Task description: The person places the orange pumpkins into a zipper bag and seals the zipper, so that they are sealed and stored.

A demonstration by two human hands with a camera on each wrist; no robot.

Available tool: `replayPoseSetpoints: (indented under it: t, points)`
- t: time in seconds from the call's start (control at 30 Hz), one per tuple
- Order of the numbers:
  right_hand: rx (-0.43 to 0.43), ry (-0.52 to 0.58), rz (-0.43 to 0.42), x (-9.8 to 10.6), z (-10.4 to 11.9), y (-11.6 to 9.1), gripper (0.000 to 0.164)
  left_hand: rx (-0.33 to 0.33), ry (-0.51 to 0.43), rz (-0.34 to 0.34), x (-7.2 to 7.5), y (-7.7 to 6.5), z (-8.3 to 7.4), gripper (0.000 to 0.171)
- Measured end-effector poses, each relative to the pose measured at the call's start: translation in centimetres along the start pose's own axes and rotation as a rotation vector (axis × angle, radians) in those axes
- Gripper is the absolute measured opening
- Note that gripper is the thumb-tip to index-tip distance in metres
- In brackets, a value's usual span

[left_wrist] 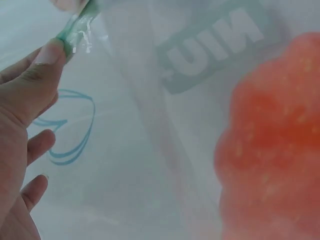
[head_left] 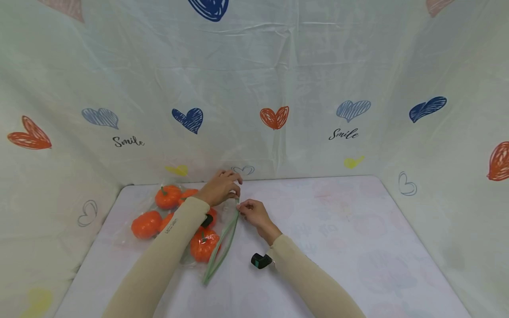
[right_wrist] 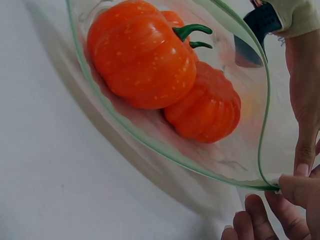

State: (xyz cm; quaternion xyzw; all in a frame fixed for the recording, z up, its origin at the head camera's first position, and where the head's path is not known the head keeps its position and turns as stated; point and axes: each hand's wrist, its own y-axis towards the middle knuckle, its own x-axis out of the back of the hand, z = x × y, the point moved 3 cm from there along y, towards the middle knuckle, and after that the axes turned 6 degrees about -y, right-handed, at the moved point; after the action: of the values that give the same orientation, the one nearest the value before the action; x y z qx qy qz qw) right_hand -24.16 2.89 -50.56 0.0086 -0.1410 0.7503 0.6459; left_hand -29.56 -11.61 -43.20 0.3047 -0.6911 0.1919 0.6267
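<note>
A clear zip bag [head_left: 214, 267] with a green-edged mouth lies at the left of the table, its mouth toward the right. Inside are several orange toy pumpkins [head_left: 204, 245], some with green stems. My left hand [head_left: 218, 190] reaches over the bag and pinches the far end of the green zip strip [left_wrist: 75, 37] between thumb and finger. Right beside it, my right hand [head_left: 256, 216] pinches the same strip near that corner. In the right wrist view the bag's mouth gapes, with pumpkins [right_wrist: 145, 55] showing through it. My left forearm hides part of the bag.
The white table [head_left: 318, 247] extends to the right of the bag. A pale curtain [head_left: 238, 79] printed with hearts hangs behind and at both sides. Each wrist bears a small black camera [head_left: 260, 261].
</note>
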Motion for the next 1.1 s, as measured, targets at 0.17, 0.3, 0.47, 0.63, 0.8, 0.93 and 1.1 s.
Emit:
replayPoseSetpoints:
  t: [0.17,0.3,0.47,0.63,0.8,0.93,1.1]
  points:
    - [-0.024,0.002,0.018,-0.3,-0.2,-0.4,0.016,0.036,0.072,0.007,0.4,0.0,0.0,0.007]
    - [-0.035,0.010,0.034,-0.4,-0.4,-1.0,0.015,0.065,0.096,0.015,0.7,0.0,0.1,0.007]
    - [-0.052,0.006,0.059,-0.4,-0.5,-1.7,0.015,0.097,0.110,0.014,1.0,-0.1,0.1,0.006]
    - [-0.059,0.008,0.079,-0.5,-0.8,-2.3,0.015,0.131,0.107,0.013,1.2,-0.3,0.1,0.006]
    - [-0.067,0.013,0.098,-0.4,-1.0,-3.2,0.016,0.154,0.098,0.007,1.3,-0.3,0.4,0.007]
    - [-0.062,0.014,0.105,-0.3,-0.9,-3.9,0.017,0.182,0.072,0.000,1.4,-0.2,0.5,0.007]
    - [-0.053,0.012,0.107,-0.2,-1.1,-4.5,0.018,0.206,0.063,-0.006,1.4,-0.2,0.5,0.008]
